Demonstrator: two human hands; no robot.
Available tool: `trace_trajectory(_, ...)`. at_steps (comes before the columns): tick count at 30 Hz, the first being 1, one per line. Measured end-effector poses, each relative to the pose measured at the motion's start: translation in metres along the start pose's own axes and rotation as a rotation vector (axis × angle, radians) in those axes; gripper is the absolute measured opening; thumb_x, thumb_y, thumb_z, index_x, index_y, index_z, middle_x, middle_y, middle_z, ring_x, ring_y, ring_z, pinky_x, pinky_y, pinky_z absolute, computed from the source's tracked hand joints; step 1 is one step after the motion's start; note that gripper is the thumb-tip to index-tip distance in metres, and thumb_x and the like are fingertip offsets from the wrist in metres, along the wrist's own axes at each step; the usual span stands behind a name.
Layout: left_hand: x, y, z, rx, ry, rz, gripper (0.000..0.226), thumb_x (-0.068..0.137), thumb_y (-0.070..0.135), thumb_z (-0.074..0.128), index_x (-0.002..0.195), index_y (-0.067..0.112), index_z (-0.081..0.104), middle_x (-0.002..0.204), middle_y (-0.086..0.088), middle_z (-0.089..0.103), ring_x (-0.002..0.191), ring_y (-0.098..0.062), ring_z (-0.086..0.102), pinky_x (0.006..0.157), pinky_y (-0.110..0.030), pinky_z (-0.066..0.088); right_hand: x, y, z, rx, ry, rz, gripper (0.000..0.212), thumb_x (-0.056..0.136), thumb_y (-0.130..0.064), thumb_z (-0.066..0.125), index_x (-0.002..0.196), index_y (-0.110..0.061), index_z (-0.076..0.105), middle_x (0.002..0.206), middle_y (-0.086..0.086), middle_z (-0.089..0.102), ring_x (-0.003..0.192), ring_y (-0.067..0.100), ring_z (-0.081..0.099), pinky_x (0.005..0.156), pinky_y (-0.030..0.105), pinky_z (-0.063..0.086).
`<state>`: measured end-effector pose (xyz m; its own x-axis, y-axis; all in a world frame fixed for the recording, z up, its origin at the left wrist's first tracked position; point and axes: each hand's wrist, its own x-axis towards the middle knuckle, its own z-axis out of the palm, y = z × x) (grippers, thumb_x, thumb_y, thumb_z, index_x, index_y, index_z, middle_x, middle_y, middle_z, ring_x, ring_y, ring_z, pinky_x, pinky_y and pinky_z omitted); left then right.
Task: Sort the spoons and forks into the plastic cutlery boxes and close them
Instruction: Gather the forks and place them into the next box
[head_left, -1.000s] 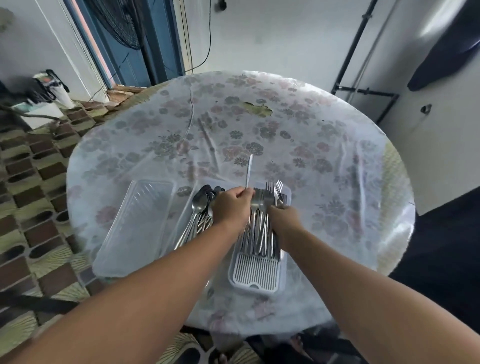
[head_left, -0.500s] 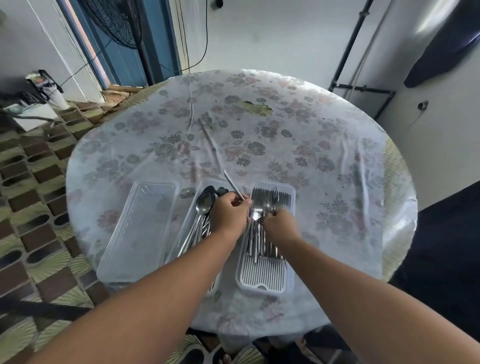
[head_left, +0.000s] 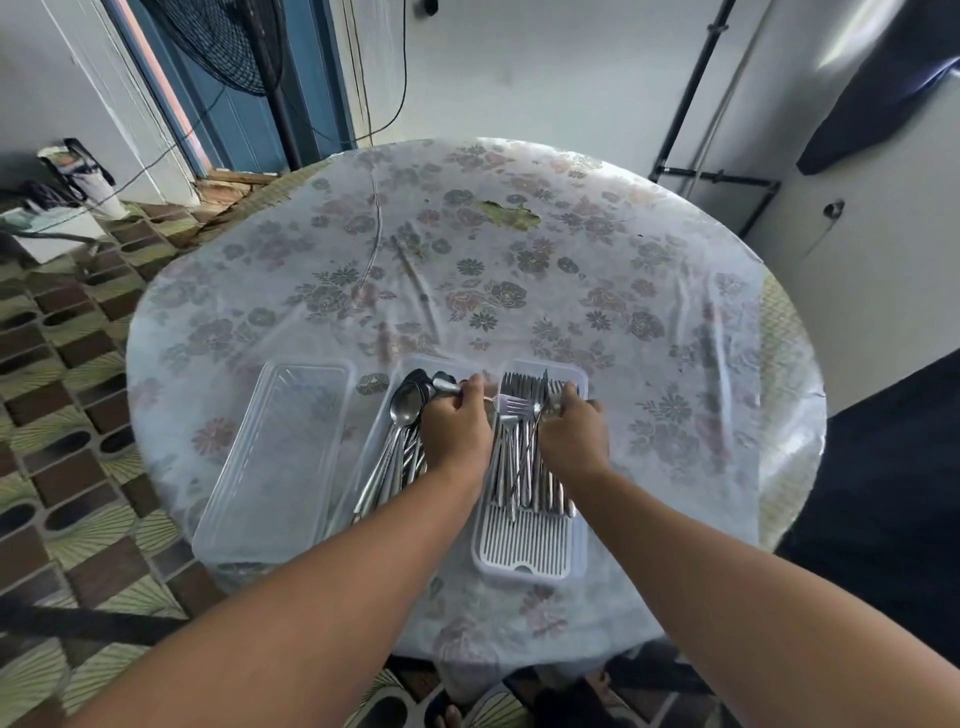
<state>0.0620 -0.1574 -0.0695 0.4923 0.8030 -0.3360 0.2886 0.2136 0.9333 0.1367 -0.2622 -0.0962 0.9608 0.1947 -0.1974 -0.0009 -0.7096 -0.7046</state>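
From my remote seat, the left hand (head_left: 454, 434) has swung the fork (head_left: 506, 404) it holds: a second ago it stood nearly upright, handle skyward; half a second ago it leaned far-left; it lies almost level. Its long axis runs left to right, its tines pointing right over the far end of the white slotted cutlery box (head_left: 530, 545), its handle passing through the curled fingers and out toward the left. The left grip is clamped on that fork.

The right hand (head_left: 574, 434) stays at the far end of the same box, fingers curled down among the heads of the forks (head_left: 535, 478) stacked there; I cannot tell whether it pinches one. Those forks lie lengthwise, tines far, handles near.

Just left, the spoons (head_left: 400, 447) rest in a clear cutlery box (head_left: 374, 441), bowls far, handles slanting near-left, partly hidden under the left wrist. A clear lid (head_left: 275, 457) lies further left on the round bench (head_left: 467, 270), which wears a floral plastic cloth.
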Motion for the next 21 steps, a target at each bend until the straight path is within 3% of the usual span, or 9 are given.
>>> trace_trajectory(1,0.0,-0.001,0.0,-0.032,0.016,-0.014,0.039,0.099,0.039,0.064,0.066,0.018,0.066,0.055,0.002,0.062,0.046,-0.014,0.052,0.05,-0.024,0.038,0.001,0.002,0.0,-0.011,0.0,0.01,0.051,0.094,0.003,0.044,0.143,-0.009,0.051,0.132,0.013,0.045,0.096,0.026,0.057,0.09,0.038,0.056)
trace_trajectory(3,0.002,-0.001,0.0,-0.125,0.045,-0.041,0.029,0.098,0.031,0.067,0.075,0.014,0.07,0.058,0.004,0.066,0.048,-0.012,0.057,0.055,-0.029,0.048,0.002,-0.001,0.0,-0.081,-0.017,0.002,0.058,0.091,0.006,0.043,0.148,-0.008,0.046,0.14,0.015,0.041,0.109,0.033,0.056,0.101,0.044,0.053)
trace_trajectory(6,0.0,-0.003,0.001,-0.199,0.047,-0.087,0.024,0.097,0.025,0.069,0.077,0.012,0.073,0.057,0.007,0.069,0.048,-0.004,0.06,0.054,-0.021,0.052,0.003,-0.008,0.008,-0.235,-0.134,0.017,0.058,0.092,-0.002,0.041,0.15,-0.003,0.037,0.149,0.026,0.033,0.133,0.045,0.035,0.113,0.049,0.036)
trace_trajectory(8,-0.003,-0.006,0.003,-0.218,0.04,-0.114,0.022,0.096,0.027,0.069,0.081,0.011,0.075,0.061,0.007,0.071,0.049,-0.002,0.062,0.049,-0.016,0.046,0.002,-0.011,0.011,-0.241,-0.163,-0.025,0.046,0.094,-0.009,0.04,0.139,-0.001,0.045,0.146,0.029,0.039,0.14,0.043,0.025,0.115,0.052,0.026)
trace_trajectory(10,-0.007,-0.007,0.008,-0.262,0.03,-0.153,0.02,0.095,0.027,0.07,0.087,0.01,0.076,0.068,0.005,0.074,0.055,-0.005,0.066,0.055,-0.017,0.045,-0.001,-0.013,0.009,-0.167,-0.09,-0.113,0.03,0.1,-0.017,0.039,0.122,-0.006,0.055,0.131,0.022,0.051,0.133,0.034,0.03,0.113,0.05,0.024)
trace_trajectory(12,-0.009,-0.01,0.012,-0.333,0.008,-0.217,0.019,0.094,0.027,0.073,0.098,0.009,0.076,0.076,0.002,0.078,0.062,-0.009,0.072,0.059,-0.02,0.049,-0.002,-0.018,0.006,-0.01,-0.039,-0.123,0.03,0.105,-0.026,0.04,0.113,-0.01,0.063,0.115,0.008,0.059,0.117,0.026,0.043,0.106,0.045,0.034)
trace_trajectory(15,-0.014,-0.018,0.017,-0.398,-0.061,-0.305,0.021,0.091,0.03,0.076,0.101,0.012,0.076,0.085,-0.001,0.079,0.07,-0.012,0.074,0.065,-0.026,0.052,0.006,-0.023,0.011,0.316,-0.058,0.036,0.033,0.101,-0.039,0.053,0.113,-0.012,0.067,0.1,0.002,0.074,0.097,0.022,0.068,0.088,0.039,0.052)
trace_trajectory(19,-0.016,-0.021,0.02,-0.429,-0.142,-0.337,0.018,0.092,0.029,0.075,0.098,0.012,0.078,0.092,-0.003,0.079,0.067,-0.011,0.067,0.059,-0.023,0.047,0.021,-0.025,0.015,0.468,0.02,0.214,0.042,0.09,-0.039,0.067,0.125,-0.018,0.053,0.108,0.006,0.07,0.096,0.025,0.07,0.089,0.041,0.057)
trace_trajectory(21,-0.016,-0.018,0.019,-0.478,-0.2,-0.374,0.025,0.093,0.033,0.073,0.103,0.01,0.079,0.095,-0.003,0.079,0.065,-0.009,0.063,0.059,-0.022,0.046,0.028,-0.023,0.015,0.479,0.049,0.254,0.036,0.09,-0.037,0.069,0.118,-0.02,0.053,0.109,0.008,0.067,0.094,0.026,0.069,0.09,0.045,0.058)
